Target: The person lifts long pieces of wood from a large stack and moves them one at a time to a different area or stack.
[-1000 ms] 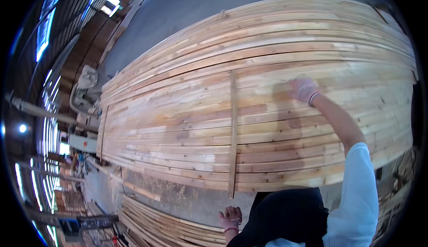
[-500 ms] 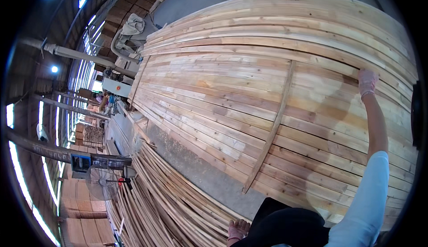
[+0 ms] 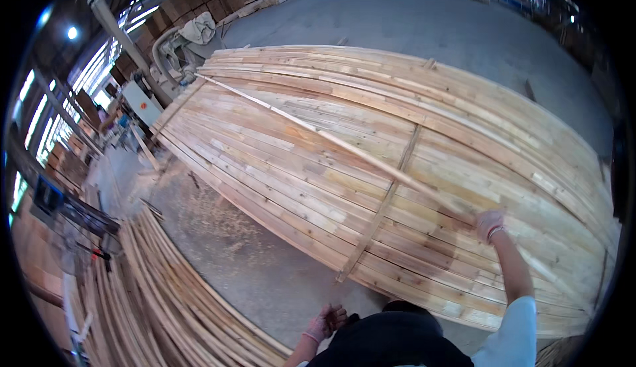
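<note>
My right hand [image 3: 490,224], in a pale pinkish work glove, is closed around a long thin wooden strip [image 3: 326,139]. The strip runs slantwise over a broad layer of planks [image 3: 265,175], from their far left corner past my hand toward the near right. Its part by my hand is blurred and looks lifted off the planks. At the lower edge, beside my dark-clothed body, my left hand [image 3: 324,322] hangs with half-bent fingers and nothing visible in it. A crosswise batten [image 3: 377,224] lies on the planks left of my right hand.
More strips [image 3: 371,95] lie along the stack's far side. Below left, a bundle of long thin strips [image 3: 179,287] stretches toward me. Sawdust [image 3: 232,228] covers the floor between. A grey cabinet [image 3: 142,105] and a hose with a cloth bag [image 3: 197,29] stand beyond the far left end.
My right hand has come nearer and left, drawing a strip from the far rows slantwise across the planks. My left hand has risen slightly and moved left. The view has tilted up.
</note>
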`<state>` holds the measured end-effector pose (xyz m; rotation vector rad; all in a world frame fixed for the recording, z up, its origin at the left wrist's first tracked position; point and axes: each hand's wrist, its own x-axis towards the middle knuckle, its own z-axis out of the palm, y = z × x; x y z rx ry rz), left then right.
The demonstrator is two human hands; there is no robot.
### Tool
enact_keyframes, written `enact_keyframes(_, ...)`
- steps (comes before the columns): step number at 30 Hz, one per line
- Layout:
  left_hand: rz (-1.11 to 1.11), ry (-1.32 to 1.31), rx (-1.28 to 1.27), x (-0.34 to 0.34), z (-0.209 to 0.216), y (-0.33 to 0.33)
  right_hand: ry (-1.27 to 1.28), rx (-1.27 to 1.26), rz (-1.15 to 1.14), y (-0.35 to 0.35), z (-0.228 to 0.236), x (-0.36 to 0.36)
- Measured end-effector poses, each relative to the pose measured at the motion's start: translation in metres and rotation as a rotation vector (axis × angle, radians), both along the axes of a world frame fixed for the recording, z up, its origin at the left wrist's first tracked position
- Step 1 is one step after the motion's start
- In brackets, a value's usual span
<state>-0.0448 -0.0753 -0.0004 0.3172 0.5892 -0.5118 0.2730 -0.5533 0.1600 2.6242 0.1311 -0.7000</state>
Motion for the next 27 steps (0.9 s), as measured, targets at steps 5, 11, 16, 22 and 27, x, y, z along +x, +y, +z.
enact_keyframes(5, -0.38, -0.33, -0.069, 0.035, -0.01, -0.022, 0.52, 0.6, -0.027, 0.033, -0.018, -0.092)
enact_keyframes(11, -0.294, -0.393, -0.339, 0.048, 0.014, -0.084, 1.06, 1.057, -0.461, 0.102, -0.034, -0.26)
enact_keyframes(16, -0.07, -0.034, -0.271, 0.019, 0.028, -0.072, 0.646, 0.882, -0.395, 0.114, -0.017, -0.351)
enact_keyframes(22, -0.039, -0.134, -0.343, 0.001, 0.024, -0.055, 0.442, 0.256, -0.464, 0.043, 0.031, -0.496)
enact_keyframes(27, -0.017, 0.015, -0.208, -0.01, 0.038, -0.059, 0.419, 0.202, -0.595, 0.01, 0.032, -0.539)
